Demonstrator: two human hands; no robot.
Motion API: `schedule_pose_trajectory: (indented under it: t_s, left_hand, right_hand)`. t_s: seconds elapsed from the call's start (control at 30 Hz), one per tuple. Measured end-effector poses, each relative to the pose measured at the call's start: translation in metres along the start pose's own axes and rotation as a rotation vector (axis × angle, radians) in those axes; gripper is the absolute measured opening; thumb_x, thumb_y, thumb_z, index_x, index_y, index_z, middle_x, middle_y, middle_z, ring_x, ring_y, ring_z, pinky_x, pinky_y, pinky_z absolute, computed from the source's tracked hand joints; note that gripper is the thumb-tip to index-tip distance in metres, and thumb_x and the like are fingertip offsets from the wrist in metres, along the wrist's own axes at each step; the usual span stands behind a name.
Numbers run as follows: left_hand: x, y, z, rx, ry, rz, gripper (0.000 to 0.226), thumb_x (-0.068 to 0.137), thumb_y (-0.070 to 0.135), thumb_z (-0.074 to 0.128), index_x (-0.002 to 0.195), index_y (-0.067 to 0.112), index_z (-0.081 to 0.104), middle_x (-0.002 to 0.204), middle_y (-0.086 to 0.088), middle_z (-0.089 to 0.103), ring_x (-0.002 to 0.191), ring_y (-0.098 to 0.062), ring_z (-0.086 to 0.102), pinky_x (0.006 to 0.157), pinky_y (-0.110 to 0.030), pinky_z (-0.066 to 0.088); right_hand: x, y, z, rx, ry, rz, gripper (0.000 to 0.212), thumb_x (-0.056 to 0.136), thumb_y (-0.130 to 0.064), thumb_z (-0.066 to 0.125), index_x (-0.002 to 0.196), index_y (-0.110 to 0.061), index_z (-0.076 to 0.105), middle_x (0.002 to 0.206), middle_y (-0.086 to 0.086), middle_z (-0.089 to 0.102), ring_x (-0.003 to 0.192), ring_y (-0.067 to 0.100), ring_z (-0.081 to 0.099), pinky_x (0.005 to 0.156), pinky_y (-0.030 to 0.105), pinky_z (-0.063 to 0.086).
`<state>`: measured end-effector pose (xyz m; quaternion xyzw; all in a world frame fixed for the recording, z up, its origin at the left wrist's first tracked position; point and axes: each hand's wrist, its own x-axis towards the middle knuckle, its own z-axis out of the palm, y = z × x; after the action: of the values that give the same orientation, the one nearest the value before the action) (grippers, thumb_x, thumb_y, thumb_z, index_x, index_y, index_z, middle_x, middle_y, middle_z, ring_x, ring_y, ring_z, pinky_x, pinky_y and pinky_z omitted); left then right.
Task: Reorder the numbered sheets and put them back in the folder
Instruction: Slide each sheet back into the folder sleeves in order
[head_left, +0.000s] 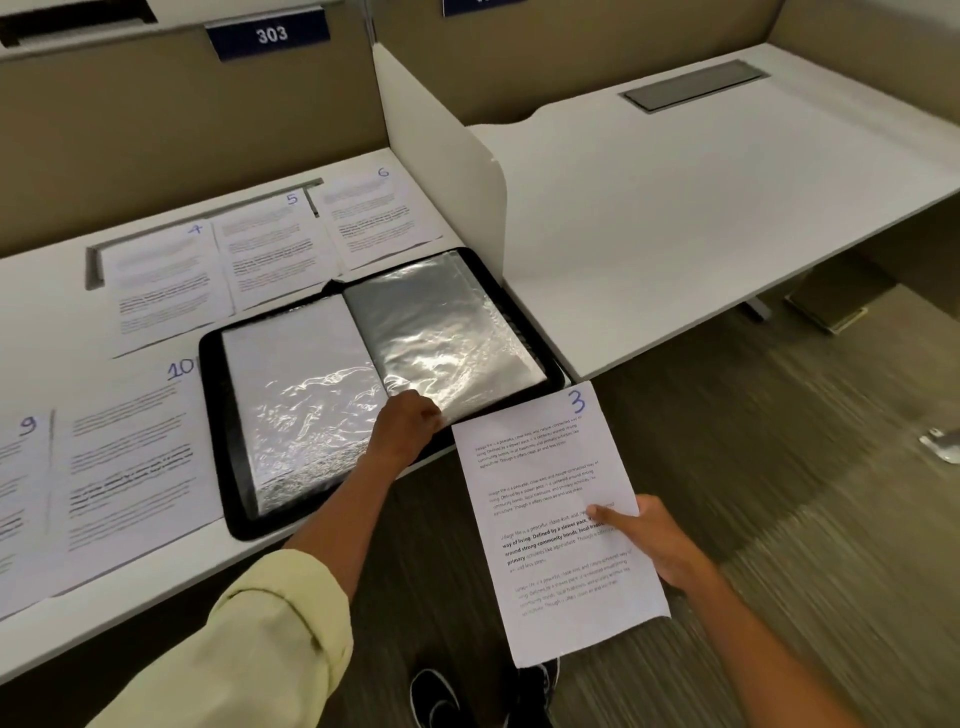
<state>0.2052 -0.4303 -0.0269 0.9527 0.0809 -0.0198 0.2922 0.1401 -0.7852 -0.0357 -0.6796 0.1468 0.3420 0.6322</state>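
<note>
Plastic sleeves in the open folder (384, 374) looked mostly unfilled, left hand (405, 426) pinching a sleeve edge, right hand (660, 540) holding sheet 3 (556, 519) just off the worktop (156, 613), 4–6, 9, 10 left out.

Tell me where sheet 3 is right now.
Sheet 3 is off the desk, held in the right hand, just right of the open folder.
</note>
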Motion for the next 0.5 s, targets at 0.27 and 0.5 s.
schedule_pose_trajectory:
  t_s: [0.27, 0.5]
  left_hand:
    - [0.002, -0.007, -0.004, -0.089, 0.020, -0.018, 0.015, 0.092, 0.006, 0.060, 0.092, 0.004, 0.076, 0.095, -0.011, 0.072, 0.089, -0.025, 0.064, 0.076, -0.027, 0.041]
    - [-0.001, -0.009, -0.007, -0.208, 0.053, -0.131, 0.007, 0.085, 0.005, 0.069, 0.082, 0.007, 0.075, 0.088, -0.007, 0.071, 0.076, -0.015, 0.060, 0.075, -0.025, 0.044]
  right_hand:
    - [-0.007, -0.007, 0.010, -0.001, 0.026, 0.001, 0.045, 0.079, -0.023, 0.080, 0.118, -0.004, 0.066, 0.108, 0.015, 0.075, 0.097, 0.035, 0.073, 0.089, 0.059, 0.057]
    - [-0.009, -0.011, 0.018, -0.008, 0.022, 0.003, 0.043, 0.081, -0.022, 0.080, 0.118, -0.005, 0.065, 0.107, 0.015, 0.075, 0.097, 0.035, 0.073, 0.089, 0.058, 0.057]
